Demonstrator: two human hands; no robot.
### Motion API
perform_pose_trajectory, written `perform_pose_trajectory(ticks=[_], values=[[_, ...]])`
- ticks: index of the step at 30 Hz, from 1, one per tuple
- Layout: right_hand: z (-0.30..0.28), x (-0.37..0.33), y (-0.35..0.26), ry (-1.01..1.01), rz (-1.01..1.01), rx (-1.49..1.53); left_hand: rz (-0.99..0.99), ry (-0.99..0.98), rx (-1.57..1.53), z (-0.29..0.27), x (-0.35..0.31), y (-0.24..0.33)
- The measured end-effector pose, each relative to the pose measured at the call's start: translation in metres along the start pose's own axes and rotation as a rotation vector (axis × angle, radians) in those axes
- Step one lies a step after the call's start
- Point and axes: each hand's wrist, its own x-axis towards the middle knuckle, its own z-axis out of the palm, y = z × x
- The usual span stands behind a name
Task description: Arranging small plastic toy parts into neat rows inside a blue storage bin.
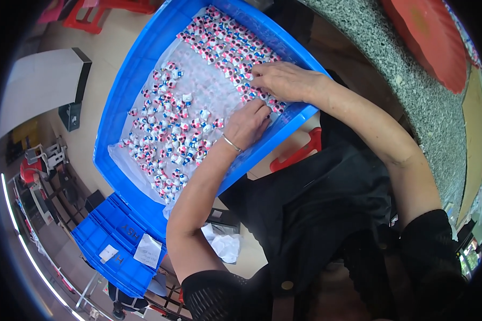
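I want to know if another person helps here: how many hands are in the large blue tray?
2: the left hand, by the blue tray's near wall, and the right hand, at the densely packed figurines. No others show.

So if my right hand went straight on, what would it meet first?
Probably the small pink-and-white toys just ahead of your right hand, though depth is hard to judge.

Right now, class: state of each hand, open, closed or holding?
Left hand: curled; hold cannot be told.
Right hand: at the small figurines; hold cannot be told.
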Motion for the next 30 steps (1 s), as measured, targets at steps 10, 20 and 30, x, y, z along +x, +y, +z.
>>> perform_pose_trajectory(ticks=[10,20,30], values=[[0.007,-0.004,0.007,0.048,-0.024,0.003,-0.183,0.196,-0.195,-0.01,-0.005,-0.005],[0.005,0.007,0.002,-0.014,0.012,-0.021,-0.473,0.02,0.238,-0.053,-0.061,-0.06],[0.006,0.004,0.008,-0.004,-0.023,-0.031,-0.491,0.09,-0.841,-0.028,-0.033,0.004]])
